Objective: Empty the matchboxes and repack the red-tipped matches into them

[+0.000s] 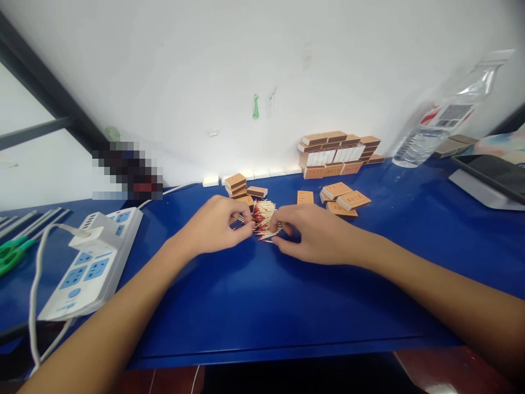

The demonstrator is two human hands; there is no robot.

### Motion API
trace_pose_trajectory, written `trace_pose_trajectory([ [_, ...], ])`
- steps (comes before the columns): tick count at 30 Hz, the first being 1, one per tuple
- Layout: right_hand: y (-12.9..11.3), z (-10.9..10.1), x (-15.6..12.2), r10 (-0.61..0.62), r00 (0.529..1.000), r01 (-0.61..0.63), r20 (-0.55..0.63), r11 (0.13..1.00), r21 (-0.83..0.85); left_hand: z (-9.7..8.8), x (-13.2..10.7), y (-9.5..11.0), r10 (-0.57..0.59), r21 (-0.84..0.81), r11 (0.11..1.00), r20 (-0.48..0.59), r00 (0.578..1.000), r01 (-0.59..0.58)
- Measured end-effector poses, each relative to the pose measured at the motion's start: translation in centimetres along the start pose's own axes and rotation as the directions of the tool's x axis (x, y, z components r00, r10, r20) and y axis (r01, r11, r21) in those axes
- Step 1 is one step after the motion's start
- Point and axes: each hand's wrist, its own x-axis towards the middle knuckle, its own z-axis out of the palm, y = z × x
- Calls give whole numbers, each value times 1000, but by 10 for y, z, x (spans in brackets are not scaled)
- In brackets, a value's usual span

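A small heap of red-tipped matches [264, 216] lies on the blue table [254, 295], near its middle. My left hand [217, 224] rests at the heap's left side, fingers curled and pinched on a few matches. My right hand [309, 232] sits at the heap's right side, fingertips pinched into the matches too. Both hands touch the heap. Just behind it stand a few brown matchboxes [240, 189].
More matchboxes [342, 198] lie loose at the right, and a stacked pile [338, 154] stands against the white wall. A white power strip [88, 262] with a plugged cable is at the left, green scissors [14, 251] beyond it. A plastic bottle [443, 123] and a dark tablet [492, 175] are at the right.
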Motion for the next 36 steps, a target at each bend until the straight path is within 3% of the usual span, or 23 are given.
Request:
trace_pose_trajectory([
  [2, 0, 2, 0, -9, 998, 9, 63, 1000, 0, -6, 0, -6, -21, 92, 996, 8, 1000, 20],
  [5, 3, 8, 1, -27, 998, 29, 49, 999, -33, -7, 1, -11, -43, 153, 988, 71, 997, 32],
  [13, 8, 13, 2, 2, 1000, -3, -11, 997, -82, 3, 1, -9, -48, 132, 991, 143, 989, 29],
  [23, 9, 13, 2, -6, 1000, 5, -12, 997, -81, 2, 1, -19, -70, 180, 983, 187, 980, 36],
  [36, 7, 13, 3, 19, 1000, -19, -2, 995, -97, -26, -2, -15, -146, 0, 989, 240, 960, 151],
])
